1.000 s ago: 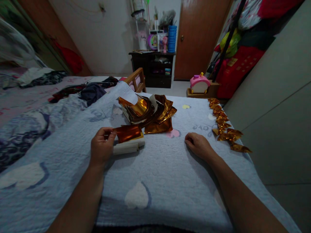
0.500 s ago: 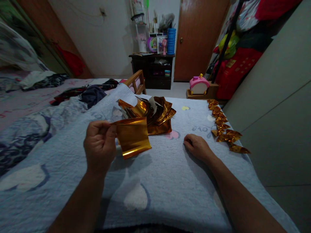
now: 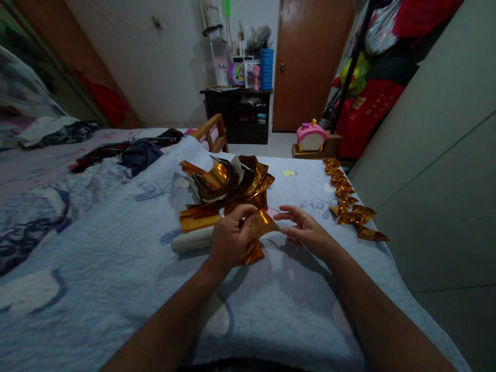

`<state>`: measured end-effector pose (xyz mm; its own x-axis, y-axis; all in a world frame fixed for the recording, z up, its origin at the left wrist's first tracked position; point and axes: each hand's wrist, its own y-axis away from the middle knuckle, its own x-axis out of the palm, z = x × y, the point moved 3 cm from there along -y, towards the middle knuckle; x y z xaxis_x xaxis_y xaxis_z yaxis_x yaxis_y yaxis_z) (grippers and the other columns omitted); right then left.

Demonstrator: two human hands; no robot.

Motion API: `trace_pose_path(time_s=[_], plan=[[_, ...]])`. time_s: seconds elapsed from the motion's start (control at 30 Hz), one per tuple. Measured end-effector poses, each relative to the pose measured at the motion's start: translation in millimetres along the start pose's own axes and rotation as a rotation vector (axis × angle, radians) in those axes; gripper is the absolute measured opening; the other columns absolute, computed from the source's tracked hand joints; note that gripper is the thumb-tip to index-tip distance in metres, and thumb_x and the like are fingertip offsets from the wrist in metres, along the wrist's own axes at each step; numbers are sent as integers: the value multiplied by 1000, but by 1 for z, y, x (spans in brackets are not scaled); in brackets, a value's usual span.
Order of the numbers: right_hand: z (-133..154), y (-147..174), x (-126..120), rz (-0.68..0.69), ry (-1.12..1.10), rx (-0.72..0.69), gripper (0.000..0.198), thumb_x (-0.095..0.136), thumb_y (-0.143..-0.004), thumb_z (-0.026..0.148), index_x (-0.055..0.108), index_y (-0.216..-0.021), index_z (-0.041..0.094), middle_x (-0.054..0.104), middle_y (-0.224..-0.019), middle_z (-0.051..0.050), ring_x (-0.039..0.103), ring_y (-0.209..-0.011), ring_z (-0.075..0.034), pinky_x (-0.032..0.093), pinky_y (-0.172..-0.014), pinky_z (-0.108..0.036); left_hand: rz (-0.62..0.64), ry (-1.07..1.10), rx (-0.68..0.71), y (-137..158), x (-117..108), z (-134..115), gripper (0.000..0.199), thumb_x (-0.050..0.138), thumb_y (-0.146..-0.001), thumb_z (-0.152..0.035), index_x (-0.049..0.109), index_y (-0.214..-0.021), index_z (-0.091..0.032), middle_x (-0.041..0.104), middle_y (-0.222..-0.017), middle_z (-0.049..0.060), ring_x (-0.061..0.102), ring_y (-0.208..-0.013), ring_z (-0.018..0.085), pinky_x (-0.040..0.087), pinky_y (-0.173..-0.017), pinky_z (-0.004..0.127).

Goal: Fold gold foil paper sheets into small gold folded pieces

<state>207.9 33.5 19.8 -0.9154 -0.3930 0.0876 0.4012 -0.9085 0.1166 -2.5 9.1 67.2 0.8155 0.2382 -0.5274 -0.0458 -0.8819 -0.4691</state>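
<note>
Thumb against fingers, our left hand [image 3: 229, 238] had a gold foil sheet [image 3: 264, 222] gripped at its left side, and what a bend we saw in it! Its upper part arched toward our right hand [image 3: 308, 230], while a lower corner showed beneath our left fingers, over the blue quilt [image 3: 127, 299]. Our right fingers were loosely spread, the thumb's tip right at the sheet's right corner; whether that corner was truly pinched, we could not tell. Just left of our left hand lay a pale roll [image 3: 192, 241], and right behind it, a small pile of gold sheets [image 3: 199, 220]. Farther back, we had the big fanned stack [image 3: 217, 176], curled at its left, splayed at its right. And along the quilt's right edge, well apart from our hands, ran a row of folded gold pieces [image 3: 343, 189]! Beyond the quilt stood a pink toy [image 3: 311, 137] and a dark cabinet [image 3: 236, 113].
</note>
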Motion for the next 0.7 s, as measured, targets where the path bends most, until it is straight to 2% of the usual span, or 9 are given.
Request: trace_pose_path(time_s=[0.17, 0.3, 0.43, 0.5, 0.6, 0.7], plan=[[-2, 3, 10, 209, -66, -14, 71, 71, -77, 20, 44, -142, 28, 47, -150, -15, 70, -69, -10, 49, -50, -21, -65, 75, -64, -5, 2, -1, 15, 58, -93, -27, 71, -98, -23, 73, -84, -1, 66, -70, 14, 49, -66, 24], [-5, 2, 16, 288, -150, -40, 78, 75, -78, 20, 41, -147, 33, 48, -150, -12, 74, -85, -17, 58, -62, -26, -49, 143, -66, -5, 3, -5, 15, 58, -93, -28, 70, -99, -23, 73, -83, 0, 66, -69, 14, 50, -64, 24], [-5, 0, 15, 268, -147, -68, 49, 74, -83, 29, 63, -130, 28, 68, -127, -7, 72, -100, -21, 58, -78, -32, 9, 104, 29, 1, 6, -12, 16, 55, -94, -27, 70, -99, -23, 75, -88, 1, 68, -71, 14, 51, -68, 24], [-3, 0, 13, 237, -132, -88, 36, 73, -84, 35, 71, -119, 25, 73, -119, -7, 69, -109, -23, 56, -87, -36, 54, 61, 47, 3, 9, -13, 18, 55, -94, -26, 69, -105, -24, 76, -94, 2, 68, -71, 14, 52, -69, 25], [-1, 0, 7, 164, -132, -133, 29, 73, -85, 35, 76, -113, 27, 71, -126, -7, 65, -118, -23, 52, -99, -42, 145, -17, 40, 3, 14, -9, 28, 58, -90, -19, 66, -117, -23, 76, -105, 5, 71, -83, 19, 55, -78, 30], [0, -1, 0, 85, -94, -198, 25, 73, -83, 27, 78, -107, 29, 69, -132, -4, 58, -128, -24, 44, -109, -44, 263, -89, 7, 2, 21, 0, 34, 57, -86, -10, 67, -116, -22, 74, -116, 8, 70, -105, 25, 54, -91, 37]])
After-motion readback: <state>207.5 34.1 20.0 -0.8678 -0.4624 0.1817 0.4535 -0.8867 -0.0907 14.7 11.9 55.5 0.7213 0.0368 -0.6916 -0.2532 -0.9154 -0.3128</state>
